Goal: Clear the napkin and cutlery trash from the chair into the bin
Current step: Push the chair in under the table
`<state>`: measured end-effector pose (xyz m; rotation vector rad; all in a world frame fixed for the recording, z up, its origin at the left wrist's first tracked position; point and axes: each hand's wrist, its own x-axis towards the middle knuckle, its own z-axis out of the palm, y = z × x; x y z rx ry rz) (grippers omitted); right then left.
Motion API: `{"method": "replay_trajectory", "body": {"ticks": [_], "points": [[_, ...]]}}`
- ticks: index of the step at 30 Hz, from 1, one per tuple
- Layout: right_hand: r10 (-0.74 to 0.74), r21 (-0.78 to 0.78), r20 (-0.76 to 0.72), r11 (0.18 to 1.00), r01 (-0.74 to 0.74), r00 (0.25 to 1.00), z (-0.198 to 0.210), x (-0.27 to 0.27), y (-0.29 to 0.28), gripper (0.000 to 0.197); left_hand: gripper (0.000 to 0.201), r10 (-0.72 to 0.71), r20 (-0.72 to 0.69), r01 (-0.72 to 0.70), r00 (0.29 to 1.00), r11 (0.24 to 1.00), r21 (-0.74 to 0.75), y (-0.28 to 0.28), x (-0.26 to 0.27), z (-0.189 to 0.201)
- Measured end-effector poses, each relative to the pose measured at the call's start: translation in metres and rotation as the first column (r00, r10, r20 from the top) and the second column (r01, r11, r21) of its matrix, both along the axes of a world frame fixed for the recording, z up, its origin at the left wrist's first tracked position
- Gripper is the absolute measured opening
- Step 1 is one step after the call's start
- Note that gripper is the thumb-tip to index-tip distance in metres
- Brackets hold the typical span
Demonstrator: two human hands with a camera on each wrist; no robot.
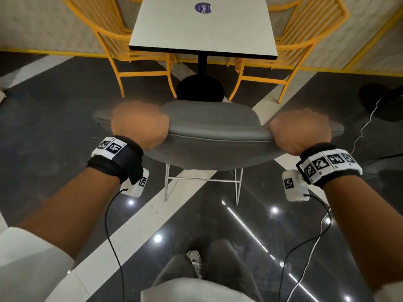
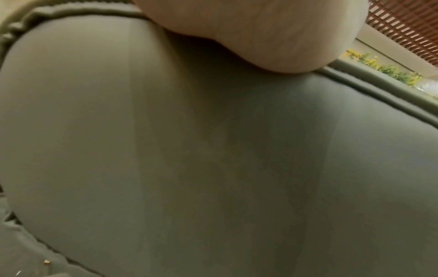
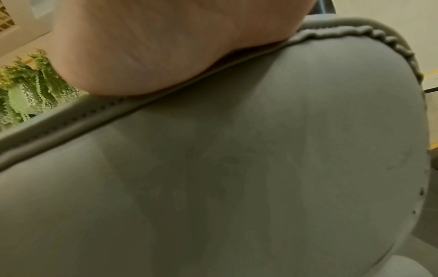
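Left hand (image 1: 139, 125) and right hand (image 1: 301, 130) gripping grey chair (image 1: 209, 129) backrest rim; seat looking bare, trash seemingly cleared; bin unseen

view: your right wrist | right hand (image 3: 166, 46): your palm's heel sits on the piped top edge of the grey chair (image 3: 237, 178), fingers out of sight beyond the edge | chair back fills most of your frame, ruffled seam along the upper right | background: green hanging plants (image 3: 31, 90) at left, pale wall behind
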<state>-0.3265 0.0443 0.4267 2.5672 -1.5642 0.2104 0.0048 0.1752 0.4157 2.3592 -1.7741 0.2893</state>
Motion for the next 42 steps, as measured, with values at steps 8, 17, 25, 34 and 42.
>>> {"method": "replay_trajectory", "body": {"ticks": [8,17,25,34,42], "points": [[0.009,0.019,0.025,1.000,-0.010,1.000,-0.002,0.032,-0.063,0.044,0.039,0.014,-0.012,-0.014,1.000,1.000,-0.009,-0.058,0.034,-0.003],[0.035,-0.011,0.036,0.999,-0.035,0.999,-0.002,0.070,-0.144,0.043,0.040,0.053,-0.015,-0.053,0.998,0.999,-0.003,-0.133,0.068,-0.003],[0.054,0.030,0.043,0.998,-0.056,0.998,-0.002,0.098,-0.209,0.044,0.038,0.059,-0.006,-0.059,0.998,0.998,0.035,-0.192,0.094,0.002],[0.012,0.027,0.049,1.000,-0.013,0.999,0.000,0.135,-0.262,0.042,0.041,0.043,-0.013,-0.043,0.999,0.998,0.043,-0.254,0.133,0.003],[-0.012,-0.003,0.053,1.000,0.012,0.999,-0.002,0.166,-0.326,0.042,0.043,0.033,-0.013,-0.033,0.999,0.999,-0.023,-0.319,0.164,0.000]]}}
